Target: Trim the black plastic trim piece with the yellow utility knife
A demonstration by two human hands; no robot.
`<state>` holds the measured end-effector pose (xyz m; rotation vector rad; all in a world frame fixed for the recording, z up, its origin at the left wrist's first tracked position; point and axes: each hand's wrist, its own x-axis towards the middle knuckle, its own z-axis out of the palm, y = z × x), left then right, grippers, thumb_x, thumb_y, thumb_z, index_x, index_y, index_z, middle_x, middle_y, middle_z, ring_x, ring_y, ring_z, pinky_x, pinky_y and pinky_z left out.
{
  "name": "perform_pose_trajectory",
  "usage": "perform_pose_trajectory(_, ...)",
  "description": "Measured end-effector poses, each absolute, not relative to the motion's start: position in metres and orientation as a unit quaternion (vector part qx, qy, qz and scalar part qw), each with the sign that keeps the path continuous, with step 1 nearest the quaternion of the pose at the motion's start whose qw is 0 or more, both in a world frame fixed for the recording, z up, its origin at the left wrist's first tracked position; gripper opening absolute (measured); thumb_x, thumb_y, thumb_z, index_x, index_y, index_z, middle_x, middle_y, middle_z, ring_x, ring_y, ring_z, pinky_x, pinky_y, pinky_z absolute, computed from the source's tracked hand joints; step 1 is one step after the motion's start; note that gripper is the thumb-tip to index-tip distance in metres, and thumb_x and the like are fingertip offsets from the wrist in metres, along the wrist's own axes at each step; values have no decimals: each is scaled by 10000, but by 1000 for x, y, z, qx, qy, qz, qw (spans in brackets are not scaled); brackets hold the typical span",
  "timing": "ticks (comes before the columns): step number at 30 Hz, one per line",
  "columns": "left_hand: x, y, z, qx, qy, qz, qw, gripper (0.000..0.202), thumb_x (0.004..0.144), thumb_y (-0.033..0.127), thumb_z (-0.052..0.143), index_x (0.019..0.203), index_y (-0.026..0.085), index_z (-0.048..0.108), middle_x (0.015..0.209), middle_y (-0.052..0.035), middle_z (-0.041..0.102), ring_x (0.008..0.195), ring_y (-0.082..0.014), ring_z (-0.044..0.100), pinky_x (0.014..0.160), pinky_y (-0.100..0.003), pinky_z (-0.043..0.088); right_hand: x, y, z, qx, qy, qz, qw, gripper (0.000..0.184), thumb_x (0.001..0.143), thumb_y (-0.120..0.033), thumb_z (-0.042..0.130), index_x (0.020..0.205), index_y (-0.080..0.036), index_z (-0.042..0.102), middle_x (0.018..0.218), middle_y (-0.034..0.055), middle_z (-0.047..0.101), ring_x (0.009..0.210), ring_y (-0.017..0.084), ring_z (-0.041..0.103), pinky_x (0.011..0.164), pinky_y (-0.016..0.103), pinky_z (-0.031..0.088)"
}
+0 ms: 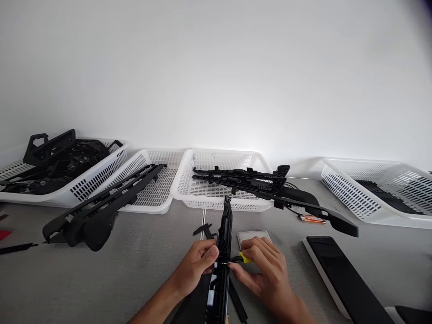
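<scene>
My left hand (195, 265) is closed round the edge of a long black plastic trim part (225, 238), thumb on top. The part points away from me, its ribbed inner side facing up. In my right hand (268, 270) is a small yellow-and-black knife (245, 258), pinched between thumb and fingers. Its thin blade lies across the middle of the part and seems to touch it. My fingers hide most of the handle. Beyond my left hand lies a black caliper (207, 231), partly covered by the part. A pale square object (253, 236) sits behind my right hand.
White baskets (162, 208) line the wall, several holding black trim parts (97, 211), some jutting over the rims. Another basket (340, 195) stands at right. A black-topped device (337, 265) and an orange packet (312, 219) lie right. A black tool (18, 248) lies far left.
</scene>
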<state>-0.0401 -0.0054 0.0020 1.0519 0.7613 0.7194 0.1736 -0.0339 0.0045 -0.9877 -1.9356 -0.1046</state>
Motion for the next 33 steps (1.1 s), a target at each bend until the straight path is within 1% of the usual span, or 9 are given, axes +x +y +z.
perform_pose_trajectory(7,-40,-3,4,490,321,323,743,753,877,838,725,696,212,349,664,73,249,586,-75,216,539,-242,196,176,-34,4,-398,-797,-33,453,315,1112,-372,641,895,-242,454,792,7,626,653,157,520,627,319,372)
perform_pose_trajectory(10,-40,-3,5,493,327,324,738,754,862,859,722,712,212,364,673,73,253,591,-75,221,540,-244,191,177,-34,5,-392,-794,-27,464,309,1097,-374,651,895,-242,458,788,10,619,650,158,522,621,317,376)
perform_pose_trajectory(13,-41,-4,5,498,336,320,733,769,836,894,714,720,214,374,683,70,266,596,-77,233,546,-237,218,177,-35,5,-399,-776,-13,488,284,1109,-371,636,907,-239,487,809,21,635,651,157,535,625,312,396)
perform_pose_trajectory(16,-41,-2,7,512,329,309,731,764,830,905,708,724,204,424,676,69,282,593,-78,245,545,-228,241,176,-36,4,-405,-768,-4,496,270,1120,-375,633,923,-235,513,815,20,646,646,155,542,625,308,405)
perform_pose_trajectory(19,-40,0,8,526,305,308,732,750,834,895,717,732,186,494,652,74,281,570,-71,217,519,-225,209,174,-37,3,-413,-764,2,496,292,1118,-394,645,912,-237,510,816,18,652,652,160,558,626,305,408)
perform_pose_trajectory(21,-40,1,8,528,293,312,734,751,828,896,723,732,182,511,639,75,286,557,-68,208,506,-225,192,174,-37,3,-417,-761,6,497,309,1120,-400,642,900,-240,497,812,14,645,652,160,557,625,304,406)
perform_pose_trajectory(26,-40,1,7,528,292,315,733,753,828,897,723,731,183,503,644,74,292,554,-65,209,502,-224,189,172,-38,3,-402,-768,18,499,303,1127,-408,624,912,-238,493,827,14,647,666,159,570,636,305,415)
perform_pose_trajectory(33,-41,1,3,532,289,316,731,729,888,860,694,727,188,461,663,68,300,565,-68,250,509,-207,230,175,-38,-1,-440,-745,24,501,300,1090,-371,686,901,-240,493,811,-5,647,671,149,584,639,281,450)
